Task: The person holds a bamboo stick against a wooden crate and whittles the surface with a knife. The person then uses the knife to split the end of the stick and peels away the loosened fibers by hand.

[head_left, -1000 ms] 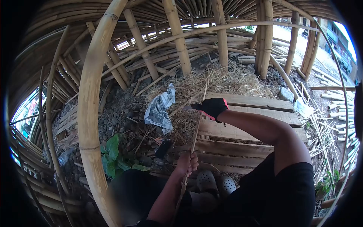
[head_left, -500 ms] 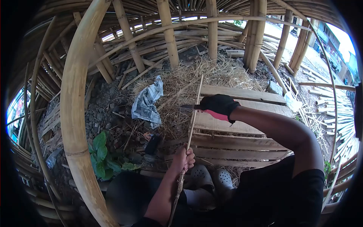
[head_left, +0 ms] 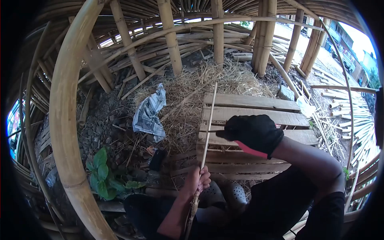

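Above wooden slats (head_left: 256, 117): left hand (head_left: 196, 180) clenching a stick (head_left: 209, 128), right hand (head_left: 254, 134) coming at it from the side

Left hand, bare, is sitting low at the near edge of the slats, above the perforated shoes (head_left: 236, 193). Its forearm is slanting up from the bottom of the view. Fingers are curling tightly round the stick, knuckles facing right. Pale, smooth length is rising beyond the grip, leaning slightly right toward the straw (head_left: 200, 84); rougher, darker part is running down below the fist.

Right hand, in a black glove with pink along its underside, is hovering over the slats, right of the stick. Elbow is bending sharply at far right; forearm is sloping up and leftward, back of the hand facing up. Fingers are closing on a thin dark tool (head_left: 216, 131), which is pointing left, crosswise to the stick. Cannot tell whether the two are touching.

Crumpled newspaper (head_left: 149, 116) is lying left of the stick, a small black object (head_left: 157, 159) below it, a leafy plant (head_left: 103, 178) growing farther left. Thick bamboo pole (head_left: 66, 112) is curving down the left side.
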Demonstrator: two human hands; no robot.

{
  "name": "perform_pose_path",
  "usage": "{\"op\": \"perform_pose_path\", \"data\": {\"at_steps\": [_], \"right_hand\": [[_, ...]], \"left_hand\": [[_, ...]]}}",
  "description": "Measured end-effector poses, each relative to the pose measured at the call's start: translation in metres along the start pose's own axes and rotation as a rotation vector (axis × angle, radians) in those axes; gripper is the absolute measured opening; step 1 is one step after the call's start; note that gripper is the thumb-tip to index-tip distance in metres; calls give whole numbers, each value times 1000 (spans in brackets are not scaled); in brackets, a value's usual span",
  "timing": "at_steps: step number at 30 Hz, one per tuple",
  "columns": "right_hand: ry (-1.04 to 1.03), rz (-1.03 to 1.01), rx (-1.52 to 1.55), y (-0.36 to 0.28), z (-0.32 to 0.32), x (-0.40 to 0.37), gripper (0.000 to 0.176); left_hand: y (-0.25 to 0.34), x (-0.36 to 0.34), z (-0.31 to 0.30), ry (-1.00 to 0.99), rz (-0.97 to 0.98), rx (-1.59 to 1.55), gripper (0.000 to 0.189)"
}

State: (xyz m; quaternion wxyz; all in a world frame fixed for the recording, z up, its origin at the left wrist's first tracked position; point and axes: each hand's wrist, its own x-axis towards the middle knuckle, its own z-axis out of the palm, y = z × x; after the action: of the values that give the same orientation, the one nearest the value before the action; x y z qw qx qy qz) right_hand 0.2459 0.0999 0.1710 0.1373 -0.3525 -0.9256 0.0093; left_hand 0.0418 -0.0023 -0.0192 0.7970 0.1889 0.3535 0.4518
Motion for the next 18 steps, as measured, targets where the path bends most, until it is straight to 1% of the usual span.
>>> {"op": "perform_pose_path", "data": {"at_steps": [2, 3, 6, 7, 8, 9, 10, 11, 13, 14, 16, 17, 18], "right_hand": [[12, 4, -59, 13, 13, 9, 35], [113, -138, -42, 26, 24, 14, 33], [69, -119, -87, 45, 36, 27, 33], [110, -119, -61, 49, 42, 32, 34], [106, -115, -58, 50, 46, 34, 34], [35, -61, -89, 48, 46, 37, 35], [-36, -7, -119, 44, 46, 41, 37], [-40, -4, -115, 38, 46, 46, 37], [-366, 282, -74, 26, 46, 60, 46], [-371, 283, -69, 25, 55, 61, 46], [-266, 154, -16, 17, 67, 63, 66], [-432, 182, -102, 14, 71, 71, 59], [-444, 174, -111, 18, 75, 76, 59]], "left_hand": [[6, -5, 8, 36, -17, 18, 34], [11, -8, 8, 26, -5, 27, 33], [17, -7, 10, 15, 18, 19, 34], [17, -4, 7, 36, -2, 23, 35], [16, -2, 2, 60, -22, 25, 37], [16, 0, -2, 15, -49, -39, 44], [16, 0, -4, 18, -55, -41, 44], [15, 0, -2, 47, -41, 11, 47], [14, -1, 2, 82, 7, 97, 53], [15, -1, 4, 86, 1, 96, 53], [18, -3, 9, 133, -11, 135, 53], [18, -3, 9, 134, -12, 120, 53], [18, -3, 9, 133, -46, 84, 53]]}}
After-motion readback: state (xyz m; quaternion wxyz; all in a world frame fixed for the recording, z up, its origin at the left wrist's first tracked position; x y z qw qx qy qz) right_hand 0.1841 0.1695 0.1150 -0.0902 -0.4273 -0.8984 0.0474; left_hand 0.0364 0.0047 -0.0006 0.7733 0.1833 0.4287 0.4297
